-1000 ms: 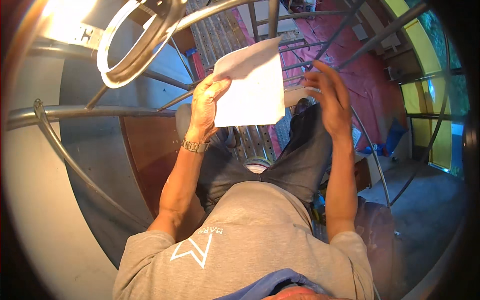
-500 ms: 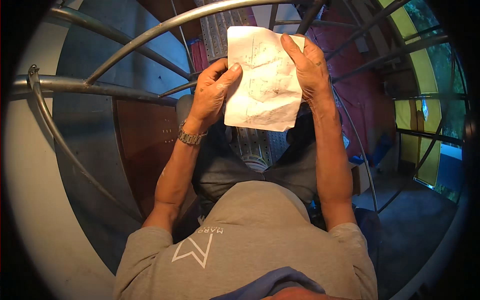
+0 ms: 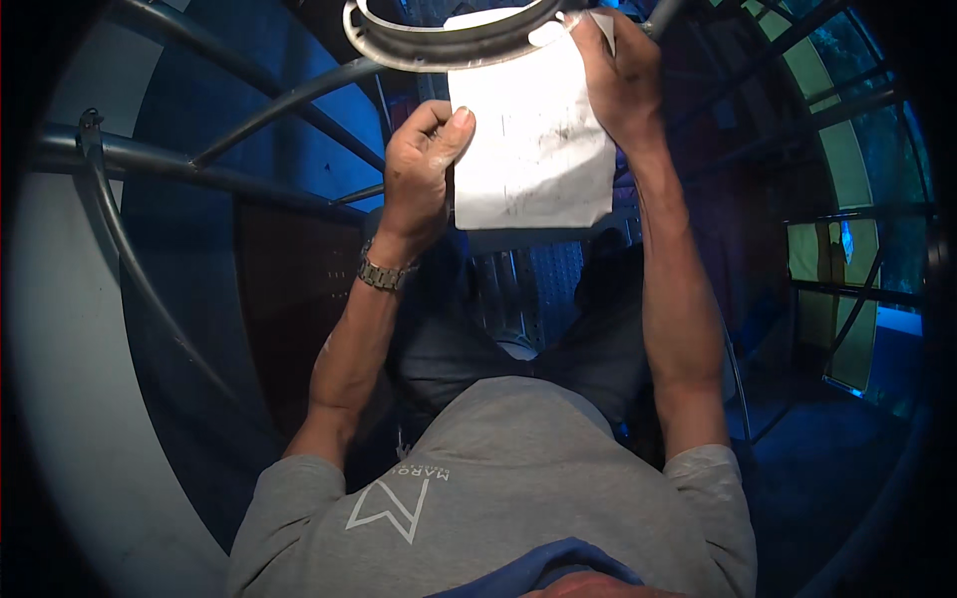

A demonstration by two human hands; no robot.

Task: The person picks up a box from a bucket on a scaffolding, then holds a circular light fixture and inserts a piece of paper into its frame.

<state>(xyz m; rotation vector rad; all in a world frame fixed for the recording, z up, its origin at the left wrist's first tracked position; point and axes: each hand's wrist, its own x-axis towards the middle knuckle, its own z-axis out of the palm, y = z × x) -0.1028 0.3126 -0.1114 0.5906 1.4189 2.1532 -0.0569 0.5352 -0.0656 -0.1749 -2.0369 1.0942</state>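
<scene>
I hold a creased white sheet of paper with faint lines and dark smudges in front of me. My left hand pinches its left edge, thumb on top and fingers curled behind. My right hand grips the upper right corner, with the thumb over the front. A curved rim, pale outside and dark inside, crosses in front of the sheet's upper part and hides some of it. I cannot tell what this rim belongs to.
Metal tubes of a frame run at the upper left, and a bent tube hangs down beside them. Below the paper are my dark-trousered legs and perforated metal planks. Yellowish panels stand at the right.
The curved rim has come into view over the paper's top. The light has turned from warm to bluish, and the sheet looks brighter. Both hands keep their hold, with the sheet slightly higher.
</scene>
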